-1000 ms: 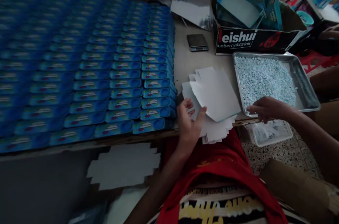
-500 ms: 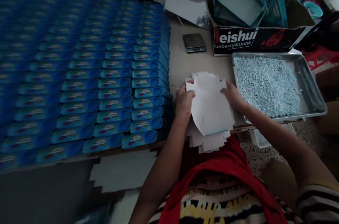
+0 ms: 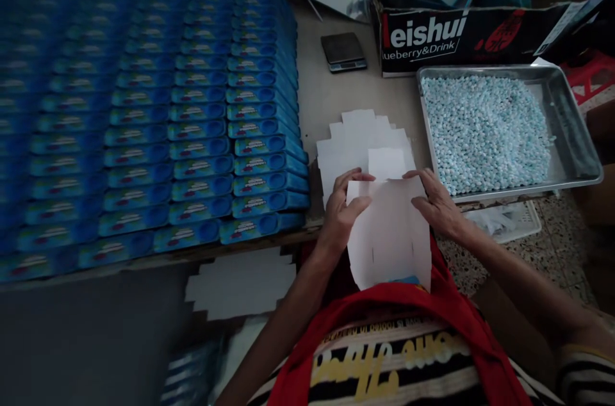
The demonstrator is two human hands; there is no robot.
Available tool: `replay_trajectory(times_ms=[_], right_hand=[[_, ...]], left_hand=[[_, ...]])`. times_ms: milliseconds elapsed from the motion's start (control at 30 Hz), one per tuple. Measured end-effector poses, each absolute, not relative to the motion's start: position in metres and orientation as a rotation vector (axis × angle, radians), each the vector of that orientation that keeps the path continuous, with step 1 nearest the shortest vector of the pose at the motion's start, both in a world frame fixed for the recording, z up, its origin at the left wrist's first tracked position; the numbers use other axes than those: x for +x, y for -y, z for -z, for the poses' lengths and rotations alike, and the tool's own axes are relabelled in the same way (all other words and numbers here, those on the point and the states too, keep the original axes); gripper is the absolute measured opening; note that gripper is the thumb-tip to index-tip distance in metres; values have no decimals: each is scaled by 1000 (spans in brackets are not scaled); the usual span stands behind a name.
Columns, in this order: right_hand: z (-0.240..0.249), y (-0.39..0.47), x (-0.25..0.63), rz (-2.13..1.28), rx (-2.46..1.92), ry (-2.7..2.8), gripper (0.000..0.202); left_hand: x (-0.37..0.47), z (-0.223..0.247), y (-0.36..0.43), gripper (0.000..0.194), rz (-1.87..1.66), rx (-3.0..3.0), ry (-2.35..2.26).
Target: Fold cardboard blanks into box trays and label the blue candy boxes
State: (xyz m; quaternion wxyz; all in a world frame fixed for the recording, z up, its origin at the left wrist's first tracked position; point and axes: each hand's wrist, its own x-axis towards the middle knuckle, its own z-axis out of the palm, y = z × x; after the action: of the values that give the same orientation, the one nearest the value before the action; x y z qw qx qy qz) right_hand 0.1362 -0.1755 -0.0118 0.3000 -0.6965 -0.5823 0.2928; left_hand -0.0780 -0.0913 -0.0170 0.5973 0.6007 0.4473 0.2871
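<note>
A white cardboard box blank (image 3: 391, 233) hangs between my two hands, its lower end against the red apron and its side flaps bending up. My left hand (image 3: 343, 211) grips the upper left corner, thumb on the inner face. At the upper right corner my right hand (image 3: 432, 204) pinches the card between thumb and fingers. A narrower flap stands out beyond the far edge, between the hands. Beyond it on the table lies a stack of flat white blanks (image 3: 355, 130) with stepped edges, partly hidden by the held one.
Rows of blue boxes (image 3: 262, 182) cover the table's left side. At right stands a metal tray (image 3: 571, 137) of pale blue pellets (image 3: 485, 137). Behind are a small scale (image 3: 343, 50) and a black carton (image 3: 446, 41) holding blue boxes. More blanks (image 3: 240, 281) lie below the table.
The held blank has moved toward my body, off the stack, which now shows on the table. Its far end has begun to fold, and its sides bend upward. My view has shifted slightly.
</note>
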Motion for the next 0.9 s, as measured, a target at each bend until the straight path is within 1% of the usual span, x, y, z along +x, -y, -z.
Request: replay_trajectory(times_ms=[133, 233, 300, 367, 433, 467, 500, 533, 600, 633, 667, 733, 767, 833, 900], right_hand=[[19, 163, 135, -701, -1750, 1736, 46], [22, 151, 130, -704, -1734, 1791, 47], [23, 148, 127, -671, -1756, 1754, 55], [25, 147, 126, -646, -1809, 1688, 66], [27, 146, 128, -654, -1876, 1622, 77], [28, 146, 130, -669, -1901, 1601, 80], [28, 146, 132, -686, -1914, 1591, 79], [26, 146, 134, -706, -1912, 1594, 75], [19, 146, 138, -765, -1885, 1616, 63], [14, 146, 140, -805, -1871, 1631, 58], [8, 145, 141, -845, -1862, 1650, 56], [-5, 142, 141, -911, -1866, 1693, 51], [-10, 139, 141, -932, -1882, 1701, 49], [-15, 132, 139, -961, -1927, 1686, 47], [-14, 126, 137, -941, -1987, 1676, 42]], left_hand=[[-74, 20, 92, 26, -647, 1228, -898], [-69, 27, 90, 25, -744, 1346, -1022], [-64, 32, 89, 32, -832, 1390, -1129], [-59, 35, 88, 38, -952, 1387, -1183], [-54, 36, 86, 35, -1031, 1401, -1197], [-52, 35, 84, 28, -1027, 1427, -1203], [-51, 33, 81, 22, -994, 1458, -1212], [-51, 32, 79, 22, -947, 1489, -1222], [-52, 28, 74, 34, -847, 1531, -1238], [-53, 27, 72, 36, -807, 1538, -1245], [-54, 26, 70, 33, -778, 1539, -1256], [-57, 26, 68, 17, -754, 1537, -1278], [-58, 26, 68, 14, -749, 1537, -1282], [-60, 27, 68, 19, -729, 1534, -1283], [-62, 28, 70, 15, -703, 1537, -1288]])
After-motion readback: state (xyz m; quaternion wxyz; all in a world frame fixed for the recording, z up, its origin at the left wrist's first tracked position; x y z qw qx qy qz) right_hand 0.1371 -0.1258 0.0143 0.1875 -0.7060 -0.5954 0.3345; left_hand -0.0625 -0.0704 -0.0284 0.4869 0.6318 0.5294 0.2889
